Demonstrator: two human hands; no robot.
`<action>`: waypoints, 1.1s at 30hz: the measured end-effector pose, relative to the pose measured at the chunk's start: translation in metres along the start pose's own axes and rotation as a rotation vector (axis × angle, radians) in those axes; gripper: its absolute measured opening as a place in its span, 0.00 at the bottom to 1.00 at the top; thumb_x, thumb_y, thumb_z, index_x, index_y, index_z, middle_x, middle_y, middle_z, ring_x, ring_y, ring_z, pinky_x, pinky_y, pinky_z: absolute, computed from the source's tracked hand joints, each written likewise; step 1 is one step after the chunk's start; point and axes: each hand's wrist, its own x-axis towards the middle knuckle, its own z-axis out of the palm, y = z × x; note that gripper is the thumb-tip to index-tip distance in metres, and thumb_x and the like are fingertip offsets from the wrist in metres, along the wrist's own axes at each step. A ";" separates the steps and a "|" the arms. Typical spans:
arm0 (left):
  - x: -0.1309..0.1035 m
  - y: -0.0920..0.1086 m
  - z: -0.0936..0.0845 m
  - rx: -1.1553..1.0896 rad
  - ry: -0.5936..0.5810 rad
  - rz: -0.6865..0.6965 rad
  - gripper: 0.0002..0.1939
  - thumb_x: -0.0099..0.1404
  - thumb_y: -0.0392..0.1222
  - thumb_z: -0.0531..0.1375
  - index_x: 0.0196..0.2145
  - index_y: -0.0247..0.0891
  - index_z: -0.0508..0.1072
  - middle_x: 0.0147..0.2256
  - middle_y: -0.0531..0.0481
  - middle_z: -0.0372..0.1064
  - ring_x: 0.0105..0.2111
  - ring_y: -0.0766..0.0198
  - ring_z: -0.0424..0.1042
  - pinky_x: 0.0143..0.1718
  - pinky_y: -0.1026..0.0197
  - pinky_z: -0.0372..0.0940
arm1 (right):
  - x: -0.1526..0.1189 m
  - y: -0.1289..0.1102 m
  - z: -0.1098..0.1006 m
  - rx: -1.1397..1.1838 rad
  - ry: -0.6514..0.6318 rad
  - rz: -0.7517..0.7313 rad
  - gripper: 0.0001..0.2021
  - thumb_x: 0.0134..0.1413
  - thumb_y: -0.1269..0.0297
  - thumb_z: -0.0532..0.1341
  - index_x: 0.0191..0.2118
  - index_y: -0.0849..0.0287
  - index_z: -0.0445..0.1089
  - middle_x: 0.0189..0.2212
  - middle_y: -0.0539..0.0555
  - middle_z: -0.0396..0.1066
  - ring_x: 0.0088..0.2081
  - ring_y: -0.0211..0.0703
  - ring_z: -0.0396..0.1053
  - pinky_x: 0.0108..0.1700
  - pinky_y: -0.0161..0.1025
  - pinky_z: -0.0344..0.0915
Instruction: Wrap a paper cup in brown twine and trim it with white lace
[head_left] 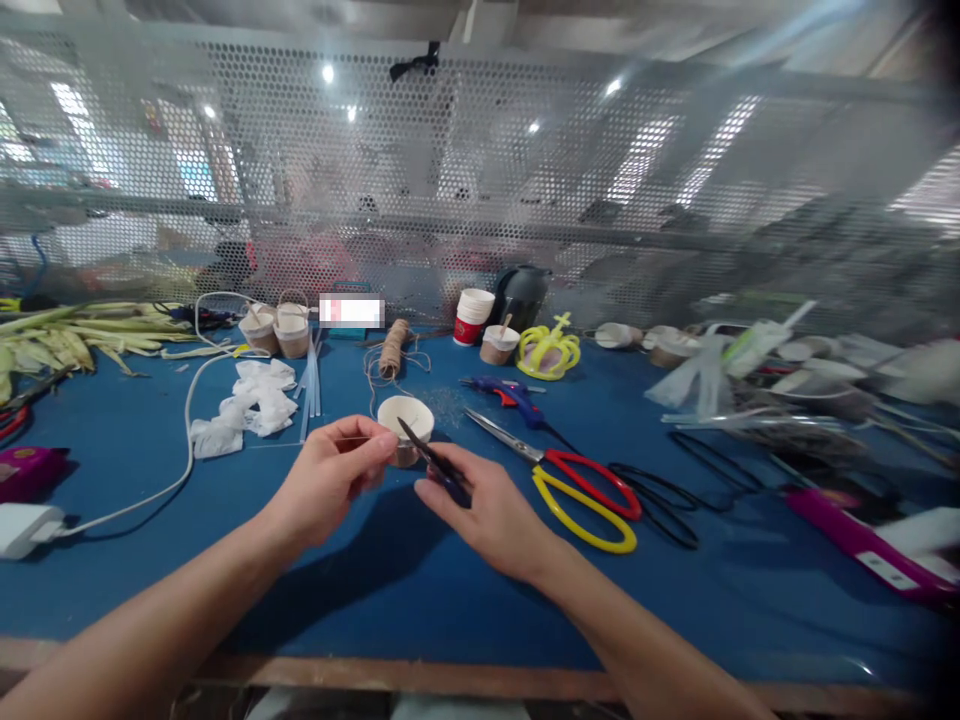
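Note:
A small white paper cup [406,410], its lower part wrapped in brown twine, is right behind my fingertips; I cannot tell whether it rests on the table. My left hand [337,465] is closed in a pinch at the cup's left side, and a thin pale strand runs out leftward from the fingers. In my right hand [487,505] are small dark scissors [439,462], tips pointing up and left across the front of the cup; their handles are mostly hidden. Behind the cup lies a roll of brown twine [394,348] with loose loops around it.
Large scissors [585,495] with red and yellow handles and a blue glue gun [504,390] lie to the right. Crumpled white tissue [262,400] and clear glue sticks [311,380] are left. Twine-wrapped cups [291,330] and a yellow crown-shaped piece [550,355] stand behind.

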 end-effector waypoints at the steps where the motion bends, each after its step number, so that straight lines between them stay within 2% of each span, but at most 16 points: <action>1: 0.000 0.000 -0.001 0.114 0.050 0.088 0.10 0.49 0.39 0.66 0.21 0.33 0.69 0.15 0.58 0.59 0.16 0.76 0.55 0.18 0.72 0.50 | 0.000 -0.002 0.000 0.053 -0.045 0.033 0.14 0.55 0.61 0.57 0.45 0.62 0.67 0.37 0.56 0.73 0.37 0.44 0.70 0.40 0.38 0.66; 3: -0.002 0.000 -0.001 0.318 0.118 0.229 0.06 0.50 0.37 0.64 0.21 0.34 0.70 0.16 0.57 0.62 0.17 0.75 0.58 0.19 0.71 0.53 | 0.000 -0.006 0.001 0.118 -0.090 0.075 0.14 0.56 0.61 0.55 0.45 0.62 0.67 0.38 0.56 0.73 0.39 0.44 0.70 0.40 0.38 0.66; 6: -0.005 -0.001 0.000 0.525 0.155 0.375 0.04 0.52 0.36 0.61 0.22 0.35 0.70 0.20 0.56 0.67 0.20 0.72 0.62 0.23 0.69 0.57 | -0.001 -0.008 0.002 0.100 -0.076 0.106 0.14 0.56 0.60 0.55 0.44 0.63 0.67 0.37 0.56 0.73 0.37 0.44 0.70 0.40 0.38 0.65; 9: -0.005 -0.001 0.000 0.592 0.183 0.422 0.04 0.53 0.36 0.61 0.23 0.35 0.71 0.21 0.55 0.67 0.21 0.71 0.63 0.24 0.68 0.57 | -0.001 -0.007 0.002 0.050 -0.060 0.131 0.15 0.55 0.60 0.56 0.45 0.63 0.67 0.35 0.56 0.73 0.35 0.43 0.70 0.37 0.38 0.65; 12: -0.001 -0.001 -0.002 0.414 0.154 0.262 0.07 0.52 0.39 0.63 0.22 0.34 0.69 0.17 0.57 0.62 0.18 0.74 0.57 0.20 0.69 0.52 | 0.000 -0.005 0.001 0.006 -0.002 0.133 0.15 0.55 0.59 0.56 0.44 0.63 0.67 0.34 0.57 0.73 0.34 0.43 0.70 0.36 0.38 0.65; 16: 0.003 0.001 -0.004 0.031 0.003 -0.012 0.13 0.49 0.43 0.66 0.21 0.33 0.66 0.13 0.60 0.54 0.15 0.76 0.51 0.17 0.71 0.47 | 0.001 -0.001 -0.003 -0.041 0.033 0.093 0.15 0.54 0.59 0.56 0.44 0.63 0.67 0.34 0.57 0.73 0.34 0.44 0.69 0.37 0.40 0.65; 21: 0.003 0.006 -0.008 -0.212 -0.134 -0.213 0.15 0.47 0.38 0.67 0.18 0.32 0.64 0.15 0.58 0.54 0.14 0.79 0.49 0.15 0.73 0.44 | 0.001 -0.001 -0.010 -0.117 0.033 0.007 0.16 0.52 0.59 0.58 0.44 0.63 0.66 0.35 0.58 0.72 0.35 0.45 0.69 0.38 0.41 0.66; 25: 0.003 0.010 -0.010 -0.281 -0.230 -0.307 0.14 0.48 0.36 0.66 0.17 0.31 0.63 0.16 0.57 0.56 0.14 0.79 0.50 0.14 0.74 0.44 | 0.000 -0.002 -0.013 -0.144 0.033 -0.062 0.15 0.52 0.59 0.59 0.43 0.63 0.66 0.33 0.57 0.71 0.32 0.42 0.68 0.35 0.39 0.66; 33: 0.000 0.013 -0.012 -0.319 -0.290 -0.381 0.12 0.49 0.34 0.65 0.17 0.31 0.63 0.16 0.56 0.57 0.14 0.79 0.50 0.15 0.74 0.46 | -0.002 -0.003 -0.014 -0.178 0.030 -0.135 0.16 0.51 0.61 0.60 0.44 0.62 0.65 0.30 0.54 0.69 0.28 0.39 0.66 0.30 0.37 0.66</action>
